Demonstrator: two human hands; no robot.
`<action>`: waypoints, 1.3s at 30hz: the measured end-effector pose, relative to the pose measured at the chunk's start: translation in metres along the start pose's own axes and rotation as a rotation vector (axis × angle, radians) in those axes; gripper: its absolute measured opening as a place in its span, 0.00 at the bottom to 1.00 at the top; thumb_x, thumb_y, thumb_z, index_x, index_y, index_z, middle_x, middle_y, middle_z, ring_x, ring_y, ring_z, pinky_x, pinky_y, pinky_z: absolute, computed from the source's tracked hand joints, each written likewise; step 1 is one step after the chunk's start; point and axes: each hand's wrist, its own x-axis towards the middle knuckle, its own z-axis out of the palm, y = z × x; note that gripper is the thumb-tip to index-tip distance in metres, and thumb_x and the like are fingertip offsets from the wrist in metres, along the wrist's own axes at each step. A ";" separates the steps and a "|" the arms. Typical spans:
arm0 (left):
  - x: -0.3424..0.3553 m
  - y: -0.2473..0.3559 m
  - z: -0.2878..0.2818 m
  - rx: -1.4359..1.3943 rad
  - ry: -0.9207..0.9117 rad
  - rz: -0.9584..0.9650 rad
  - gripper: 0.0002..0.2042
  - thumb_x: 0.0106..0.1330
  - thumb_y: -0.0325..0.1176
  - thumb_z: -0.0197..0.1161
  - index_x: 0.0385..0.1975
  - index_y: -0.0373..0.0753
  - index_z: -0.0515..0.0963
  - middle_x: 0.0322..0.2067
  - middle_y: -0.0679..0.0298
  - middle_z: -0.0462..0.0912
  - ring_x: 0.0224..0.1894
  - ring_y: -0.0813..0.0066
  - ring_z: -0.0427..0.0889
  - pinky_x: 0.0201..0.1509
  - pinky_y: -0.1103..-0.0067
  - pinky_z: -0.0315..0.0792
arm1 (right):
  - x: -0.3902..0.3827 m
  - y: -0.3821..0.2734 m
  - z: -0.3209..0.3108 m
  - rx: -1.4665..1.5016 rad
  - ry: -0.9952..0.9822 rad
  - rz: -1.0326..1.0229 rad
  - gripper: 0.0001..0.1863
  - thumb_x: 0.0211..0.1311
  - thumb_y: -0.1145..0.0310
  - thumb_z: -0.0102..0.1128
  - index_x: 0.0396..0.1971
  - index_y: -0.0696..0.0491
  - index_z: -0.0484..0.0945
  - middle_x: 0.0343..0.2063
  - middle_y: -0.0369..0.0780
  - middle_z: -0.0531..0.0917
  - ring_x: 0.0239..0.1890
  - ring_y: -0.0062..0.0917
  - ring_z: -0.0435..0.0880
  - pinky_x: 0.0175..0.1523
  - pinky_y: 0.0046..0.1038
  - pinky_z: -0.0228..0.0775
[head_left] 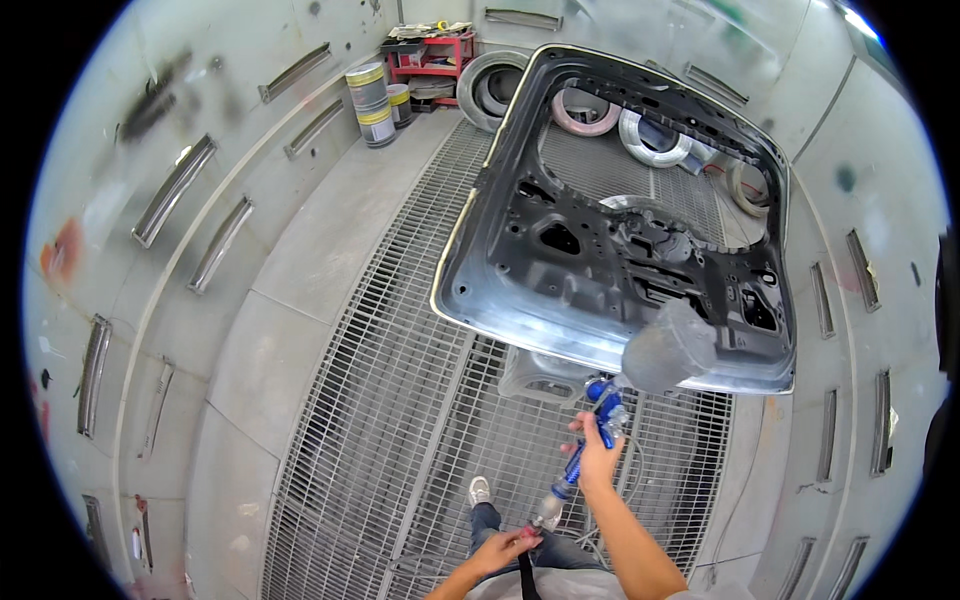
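My right hand (599, 462) is wrapped round the handle of a blue spray gun (607, 408). A grey, cloudy paint cup (668, 348) sits on top of the gun. Below the handle, a blue and clear inline fitting (558, 492) runs down toward my lap. Its red lower end is pinched in the fingers of my left hand (503, 550). Just beyond the cup stands a dark car tailgate (590, 290), inner side toward me, with a large window opening and bare-looking metal along its near edge. The cup overlaps the panel's lower edge in view.
Metal floor grating (390, 400) lies underfoot, with a hose (635, 465) near my right hand. Under the tailgate is a grey support (545, 375). Paint cans (375, 105), a red shelf (433, 60) and several rolls or rings, one a grey ring (492, 90), stand at the back.
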 end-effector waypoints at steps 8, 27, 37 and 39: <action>-0.118 -0.112 -0.141 0.934 0.440 -0.265 0.19 0.56 0.54 0.67 0.34 0.45 0.85 0.19 0.57 0.81 0.26 0.58 0.83 0.30 0.67 0.74 | 0.005 0.059 0.126 0.120 -0.334 0.270 0.11 0.66 0.68 0.59 0.42 0.59 0.77 0.39 0.42 0.82 0.38 0.26 0.82 0.28 0.33 0.83; -0.153 -0.221 -0.229 0.979 0.579 -0.322 0.15 0.62 0.48 0.61 0.38 0.43 0.80 0.29 0.52 0.83 0.33 0.49 0.81 0.36 0.58 0.74 | 0.068 0.044 0.144 0.042 -0.221 0.153 0.10 0.65 0.65 0.60 0.32 0.58 0.79 0.27 0.37 0.81 0.27 0.20 0.79 0.21 0.24 0.72; -0.113 -0.218 -0.183 1.018 0.390 -0.217 0.17 0.64 0.51 0.59 0.32 0.43 0.82 0.28 0.55 0.83 0.32 0.55 0.81 0.37 0.60 0.73 | 0.116 -0.006 -0.041 -0.039 -0.009 0.116 0.08 0.63 0.67 0.61 0.33 0.58 0.79 0.27 0.38 0.81 0.27 0.21 0.79 0.20 0.25 0.71; -0.096 -0.219 -0.166 1.113 0.341 -0.125 0.15 0.64 0.49 0.60 0.35 0.44 0.82 0.30 0.54 0.83 0.34 0.54 0.81 0.38 0.60 0.73 | 0.124 -0.018 -0.083 -0.059 0.002 0.107 0.09 0.63 0.67 0.61 0.32 0.59 0.79 0.26 0.38 0.81 0.27 0.21 0.79 0.20 0.25 0.71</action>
